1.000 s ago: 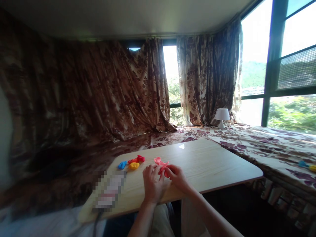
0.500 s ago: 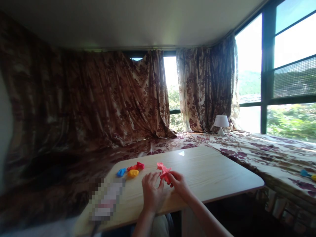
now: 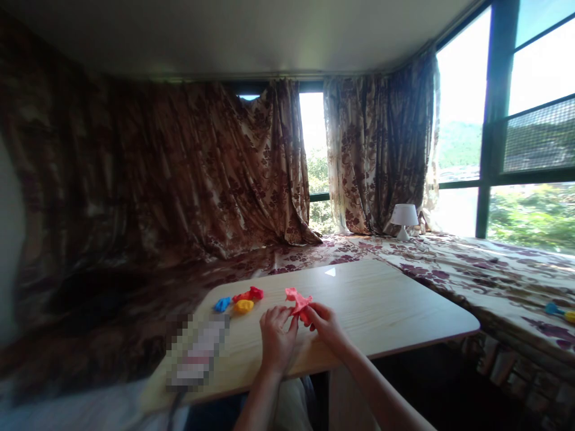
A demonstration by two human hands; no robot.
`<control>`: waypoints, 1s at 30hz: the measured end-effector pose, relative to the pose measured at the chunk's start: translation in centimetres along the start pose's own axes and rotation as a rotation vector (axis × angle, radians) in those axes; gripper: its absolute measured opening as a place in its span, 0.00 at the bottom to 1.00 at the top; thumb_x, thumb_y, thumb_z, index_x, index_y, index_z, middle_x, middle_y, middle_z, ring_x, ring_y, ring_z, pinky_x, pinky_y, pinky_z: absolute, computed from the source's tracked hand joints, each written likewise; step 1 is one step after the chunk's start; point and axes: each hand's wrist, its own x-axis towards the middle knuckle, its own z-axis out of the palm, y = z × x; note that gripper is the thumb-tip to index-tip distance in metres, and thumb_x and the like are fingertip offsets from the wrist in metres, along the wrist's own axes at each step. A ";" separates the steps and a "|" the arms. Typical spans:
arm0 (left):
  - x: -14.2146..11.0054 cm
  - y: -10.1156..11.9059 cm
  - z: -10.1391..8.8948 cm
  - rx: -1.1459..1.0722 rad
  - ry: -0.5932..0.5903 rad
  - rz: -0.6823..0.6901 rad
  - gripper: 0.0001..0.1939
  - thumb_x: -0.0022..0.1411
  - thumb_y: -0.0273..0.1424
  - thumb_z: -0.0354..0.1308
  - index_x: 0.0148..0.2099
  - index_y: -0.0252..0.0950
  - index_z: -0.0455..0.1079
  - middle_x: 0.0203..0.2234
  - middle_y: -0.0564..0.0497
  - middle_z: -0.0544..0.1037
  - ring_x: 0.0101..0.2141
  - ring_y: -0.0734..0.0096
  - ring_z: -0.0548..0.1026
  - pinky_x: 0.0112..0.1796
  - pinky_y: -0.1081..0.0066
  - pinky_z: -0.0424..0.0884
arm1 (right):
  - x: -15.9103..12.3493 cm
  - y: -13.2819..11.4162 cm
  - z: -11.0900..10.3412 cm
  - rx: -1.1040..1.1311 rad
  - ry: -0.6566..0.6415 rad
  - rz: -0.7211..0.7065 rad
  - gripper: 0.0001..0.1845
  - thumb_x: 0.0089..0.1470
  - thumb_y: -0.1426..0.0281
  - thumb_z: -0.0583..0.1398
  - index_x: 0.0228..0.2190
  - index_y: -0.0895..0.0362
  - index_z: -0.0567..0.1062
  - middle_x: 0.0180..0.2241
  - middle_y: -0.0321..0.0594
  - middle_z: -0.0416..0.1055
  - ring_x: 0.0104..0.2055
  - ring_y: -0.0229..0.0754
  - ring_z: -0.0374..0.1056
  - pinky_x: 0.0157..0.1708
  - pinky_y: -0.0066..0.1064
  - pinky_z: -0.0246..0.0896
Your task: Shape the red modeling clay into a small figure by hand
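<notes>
A crumpled pinkish-red piece of thin, soft-looking material is held just above the table. My right hand pinches its right side between thumb and fingers. On the other side, my left hand has its curved fingers and thumb closing on the lower left edge. The piece's upper end sticks out past my fingertips, away from me; its lower part is partly hidden by them. To the left on the tabletop lie a blue lump, a yellow lump and a red lump, close together.
A blurred-out flat object with a dark cord lies on the table's left part. Around the table are flower-patterned covers. A white lamp stands at the back right; blue and yellow items lie at far right.
The pinkish-red piece looks more spread out and pulled up than a second ago. My hands stay close together with small finger movements. The view tilted up, then partly back down.
</notes>
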 end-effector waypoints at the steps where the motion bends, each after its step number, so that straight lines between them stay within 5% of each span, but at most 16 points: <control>1: 0.0 0.0 0.0 -0.006 -0.006 0.000 0.07 0.56 0.30 0.56 0.38 0.38 0.73 0.32 0.49 0.76 0.35 0.64 0.72 0.41 0.59 0.66 | 0.0 0.0 0.0 -0.002 -0.007 0.002 0.17 0.49 0.58 0.57 0.22 0.59 0.73 0.19 0.35 0.66 0.22 0.34 0.60 0.22 0.24 0.55; 10: -0.1 0.0 -0.3 -0.038 0.056 -0.030 0.10 0.55 0.27 0.55 0.39 0.40 0.73 0.33 0.48 0.75 0.37 0.62 0.71 0.43 0.58 0.65 | 0.0 0.1 0.1 -0.018 -0.052 0.009 0.17 0.50 0.59 0.57 0.20 0.60 0.72 0.19 0.35 0.66 0.22 0.34 0.59 0.22 0.24 0.55; 16: 0.4 0.3 -0.4 -0.312 -0.122 -0.309 0.11 0.56 0.33 0.52 0.31 0.36 0.75 0.27 0.48 0.77 0.33 0.61 0.73 0.38 0.62 0.67 | 0.4 1.1 -0.2 0.022 0.072 -0.088 0.17 0.47 0.57 0.61 0.26 0.59 0.75 0.24 0.40 0.71 0.30 0.42 0.66 0.30 0.30 0.62; 20: 0.6 0.6 -0.9 -0.651 -0.241 -0.478 0.17 0.60 0.37 0.47 0.35 0.35 0.75 0.30 0.48 0.78 0.34 0.64 0.74 0.39 0.67 0.68 | 0.7 1.5 -0.2 0.052 0.044 -0.131 0.17 0.45 0.56 0.62 0.29 0.58 0.78 0.33 0.44 0.72 0.39 0.49 0.67 0.35 0.33 0.65; 26: 0.3 0.5 -0.9 -0.779 -0.189 -0.707 0.22 0.60 0.44 0.45 0.35 0.34 0.75 0.29 0.48 0.78 0.34 0.65 0.74 0.41 0.66 0.67 | 0.4 1.1 -0.1 0.009 0.015 -0.118 0.15 0.46 0.58 0.62 0.30 0.56 0.78 0.38 0.44 0.71 0.41 0.49 0.67 0.32 0.30 0.65; 30: 0.5 0.9 -1.0 -0.865 -0.207 -0.682 0.20 0.54 0.44 0.55 0.37 0.32 0.75 0.29 0.48 0.79 0.33 0.66 0.73 0.37 0.69 0.68 | 0.3 1.2 -0.2 -0.054 0.014 -0.125 0.11 0.47 0.63 0.61 0.30 0.56 0.79 0.36 0.43 0.71 0.40 0.48 0.66 0.29 0.28 0.63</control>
